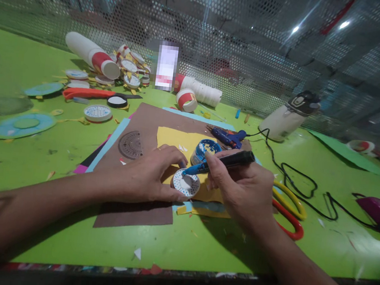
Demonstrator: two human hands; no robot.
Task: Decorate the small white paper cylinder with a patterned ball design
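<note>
**Over the brown sheet (134, 209), a blue-tipped pen (242, 159) meets a patterned disc (186, 183)**

Through my head view, I have the white patterned disc low at the front of the yellow sheet (172, 136), between both hands, its blue-marked face upward. My left hand (148, 174) is partly closed, its thumb and curled index finger steadying the disc by its rim. My right hand (248, 190) is closed around the blue-tipped pen, which I hold slanted with its tip touching the upper part of the disc's face.

Just behind the disc, I see an open paint jar (206, 151), smeared blue. Beyond it lies a blue glue gun (227, 136), its black cable (272, 149) trailing right. A clear protractor (131, 145) rests on the brown sheet, left of the jar. Red-and-yellow scissor handles (298, 232) show beside my right hand. Farther back on the green table (45, 236), I see a pale bottle (280, 120) with a dark lid, and white tubes (87, 50) with red bands.
</note>
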